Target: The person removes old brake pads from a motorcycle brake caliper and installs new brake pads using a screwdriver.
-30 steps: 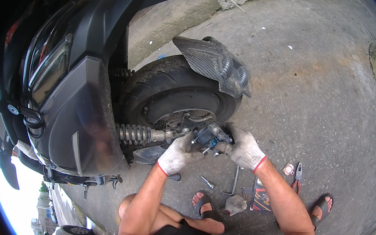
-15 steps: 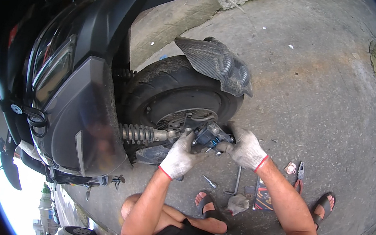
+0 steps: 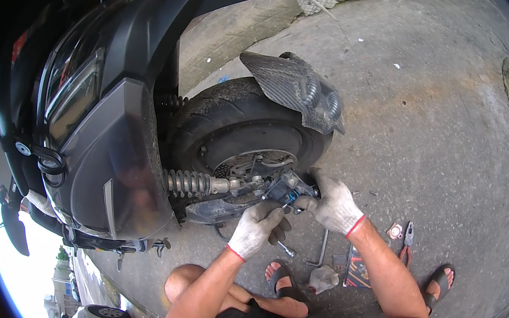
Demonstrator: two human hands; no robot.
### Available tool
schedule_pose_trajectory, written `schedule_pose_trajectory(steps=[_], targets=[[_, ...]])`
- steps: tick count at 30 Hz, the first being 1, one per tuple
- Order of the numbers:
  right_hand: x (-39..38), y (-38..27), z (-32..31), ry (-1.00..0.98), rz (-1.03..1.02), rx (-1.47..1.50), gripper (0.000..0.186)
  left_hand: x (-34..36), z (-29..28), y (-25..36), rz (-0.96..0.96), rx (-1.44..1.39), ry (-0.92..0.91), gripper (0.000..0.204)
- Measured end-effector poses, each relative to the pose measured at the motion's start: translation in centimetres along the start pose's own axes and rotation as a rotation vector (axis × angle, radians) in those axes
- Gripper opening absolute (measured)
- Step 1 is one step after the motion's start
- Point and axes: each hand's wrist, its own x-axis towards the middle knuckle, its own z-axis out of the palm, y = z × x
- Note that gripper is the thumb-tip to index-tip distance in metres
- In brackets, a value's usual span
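Note:
A dark brake caliper (image 3: 283, 185) with blue parts sits beside the brake disc (image 3: 238, 162) of a scooter's wheel (image 3: 251, 134). My right hand (image 3: 335, 206), in a white work glove with a red cuff, is closed round the caliper's right end. Just below the caliper, my gloved left hand (image 3: 253, 228) has its thumb and fingers pinched together, near a thin metal pin (image 3: 287, 208) sticking out underneath. Whatever may be between those fingertips is too small to make out. The shock absorber (image 3: 193, 183) runs to the left of the caliper.
A textured dark fender piece (image 3: 302, 89) overhangs the tyre. On the concrete lie a socket tool (image 3: 286, 249), a bent metal wrench (image 3: 322, 247), a crumpled glove (image 3: 322, 279), a printed card package (image 3: 357, 269) and red-handled pliers (image 3: 407, 243). The scooter's body (image 3: 117, 163) fills the left.
My left hand has come down and right from beside the shock's lower end to beneath the caliper, its fingers drawing together. The right hand keeps its hold.

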Motion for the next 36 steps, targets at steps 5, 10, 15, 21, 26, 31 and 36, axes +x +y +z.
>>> schedule_pose_trajectory(steps=[5, 10, 15, 21, 26, 31, 36], targets=[[-0.2, 0.1, 0.0, 0.019, -0.01, 0.006, 0.062, 0.5, 0.1, -1.2, 0.002, -0.075, -0.001, 0.026], [-0.1, 0.0, 0.2, 0.012, -0.011, 0.006, 0.064, 1.1, 0.0, -2.1, 0.188, 0.336, 0.156, 0.025], [-0.1, 0.4, 0.3, 0.023, -0.011, 0.029, 0.06, 1.6, -0.8, -0.8, 0.227, 0.506, 0.068, 0.026], [-0.1, 0.1, 0.0, 0.012, -0.009, 0.007, 0.063, 1.7, -1.2, 0.2, -0.097, -0.009, -0.114, 0.032], [0.0, 0.1, 0.2, 0.005, 0.003, -0.018, 0.063, 1.8, -0.5, -1.5, 0.242, 0.375, 0.101, 0.02], [-0.1, -0.5, 0.1, 0.001, 0.063, 0.01, 0.061, 1.7, -0.2, -1.7, 0.692, 0.845, 0.271, 0.011], [0.0, -0.6, 0.1, -0.001, 0.103, -0.014, 0.059, 1.5, -0.1, -1.4, 0.818, 1.02, 0.335, 0.011]])
